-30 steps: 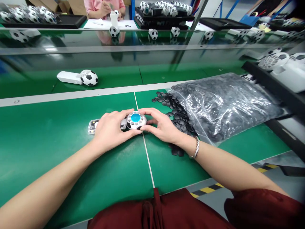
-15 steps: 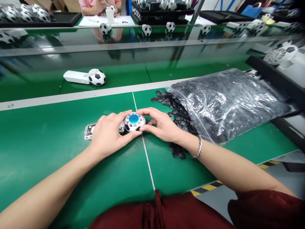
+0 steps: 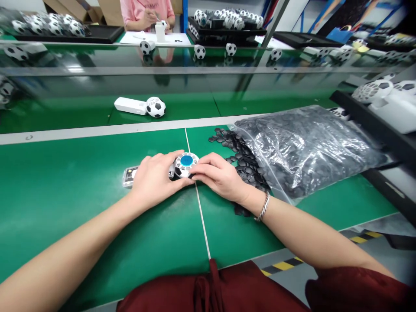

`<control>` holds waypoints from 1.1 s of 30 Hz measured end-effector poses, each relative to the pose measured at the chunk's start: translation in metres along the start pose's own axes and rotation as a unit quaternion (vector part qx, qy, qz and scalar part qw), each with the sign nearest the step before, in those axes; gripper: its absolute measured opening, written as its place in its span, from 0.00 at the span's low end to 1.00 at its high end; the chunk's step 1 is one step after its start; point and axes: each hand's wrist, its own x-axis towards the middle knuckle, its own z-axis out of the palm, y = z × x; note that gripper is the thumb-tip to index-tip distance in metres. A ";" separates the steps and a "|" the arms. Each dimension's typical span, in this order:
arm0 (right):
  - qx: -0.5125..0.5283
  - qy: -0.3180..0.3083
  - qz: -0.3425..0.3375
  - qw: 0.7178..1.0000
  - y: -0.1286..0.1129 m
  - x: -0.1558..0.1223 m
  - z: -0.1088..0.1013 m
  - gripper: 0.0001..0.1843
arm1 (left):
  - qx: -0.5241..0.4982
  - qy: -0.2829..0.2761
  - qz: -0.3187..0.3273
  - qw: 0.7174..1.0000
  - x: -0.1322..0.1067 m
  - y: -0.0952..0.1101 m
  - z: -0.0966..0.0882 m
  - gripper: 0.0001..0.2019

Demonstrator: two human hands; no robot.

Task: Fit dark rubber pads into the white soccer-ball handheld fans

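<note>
A small handheld fan point(image 3: 186, 168) with a football-patterned round head lies on the green table, a blue disc facing up on the head. My left hand point(image 3: 154, 175) is closed over its middle, with thumb and forefinger along the head. The clear handle end point(image 3: 129, 177), with parts inside, sticks out to the left of that hand. My right hand point(image 3: 219, 175) has its fingers pinched together against the head's right rim. Whatever those fingertips hold is hidden. Right behind this hand, loose black patches point(image 3: 247, 162) spread out from a clear plastic bag point(image 3: 312, 151).
A white football-headed fan point(image 3: 156, 107) lies beyond the pale strip. Football heads point(image 3: 199, 51) stand along the far ledge. At right, a black tray point(image 3: 373, 117) holds white fans. Across the line, a person in pink point(image 3: 147, 17) works beside a white bottle point(image 3: 160, 32).
My right hand has gone from spanning the head's far and near edges to a pinch at its right rim. My left hand keeps its hold. The whole view has shifted slightly.
</note>
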 end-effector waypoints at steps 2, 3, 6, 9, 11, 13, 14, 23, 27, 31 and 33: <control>-0.027 0.001 -0.018 0.999 -0.001 0.000 0.000 0.06 | 0.001 0.008 -0.001 1.000 0.000 -0.001 0.002 0.32; -0.042 0.002 -0.024 0.999 -0.001 0.000 0.000 0.06 | 0.002 0.012 -0.002 1.000 0.000 -0.001 0.002 0.32; -0.084 0.004 -0.040 0.996 -0.002 0.001 0.001 0.05 | 0.005 0.019 -0.002 1.000 0.000 -0.001 0.004 0.32; -0.107 0.000 -0.060 0.992 -0.002 0.001 0.002 0.05 | 0.003 0.013 -0.003 1.000 0.000 -0.001 0.003 0.32; -0.103 -0.006 -0.069 0.992 -0.002 0.002 0.001 0.05 | 0.005 0.010 -0.007 1.000 0.000 -0.001 0.001 0.32; -0.084 0.002 -0.074 0.994 -0.002 0.001 -0.003 0.05 | 0.003 0.005 -0.008 1.000 0.000 -0.001 0.000 0.31; -0.074 0.015 -0.077 0.994 -0.002 0.001 -0.005 0.04 | 0.001 0.002 -0.009 1.000 0.000 -0.002 0.000 0.31; -0.092 0.108 -0.117 0.983 -0.012 0.001 -0.034 0.06 | -0.008 -0.003 -0.008 1.000 0.000 -0.002 -0.002 0.32; -0.113 0.106 -0.148 0.977 -0.018 0.003 -0.039 0.06 | -0.002 -0.009 -0.005 1.000 0.000 -0.002 -0.002 0.31; -0.101 0.078 -0.179 0.976 -0.017 0.003 -0.038 0.05 | -0.001 -0.010 -0.007 1.000 0.001 -0.002 -0.002 0.31; -0.062 0.048 -0.112 0.991 -0.016 0.001 -0.032 0.07 | -0.004 -0.009 -0.007 1.000 0.001 -0.001 -0.002 0.31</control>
